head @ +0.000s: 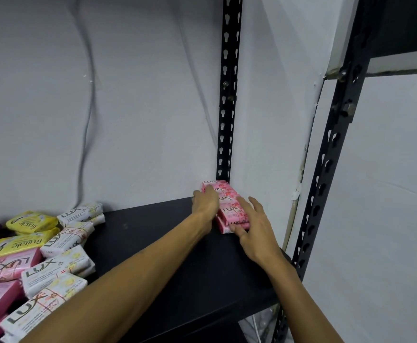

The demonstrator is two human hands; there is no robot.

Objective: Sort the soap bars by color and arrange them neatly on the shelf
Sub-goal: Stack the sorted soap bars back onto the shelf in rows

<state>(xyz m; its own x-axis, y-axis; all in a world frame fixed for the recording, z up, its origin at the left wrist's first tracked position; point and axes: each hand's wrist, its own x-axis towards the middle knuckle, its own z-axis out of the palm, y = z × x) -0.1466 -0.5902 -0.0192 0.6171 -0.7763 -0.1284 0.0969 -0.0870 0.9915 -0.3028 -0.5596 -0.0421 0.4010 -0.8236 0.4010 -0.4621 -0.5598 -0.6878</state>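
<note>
The left hand (206, 200) is reaching forward with straight fingers lying against the left side of a row of pink paper-wrapped Lux soap bars (228, 206), while the right hand (249, 226) is resting its spread fingers over the near end of that row, thumb touching the front bar. Both bare forearms are stretching in from the lower edge of the view. The pink row is sitting in the far right corner of the black flat shelf board (168, 243), tight against the black slotted metal upright (227, 107) and the grey painted wall (140, 95). A loose heap of white, yellow and pink wrapped soap bars (44, 251) is lying at the shelf's left end, well apart from the hands, leaving bare board lying between them
</note>
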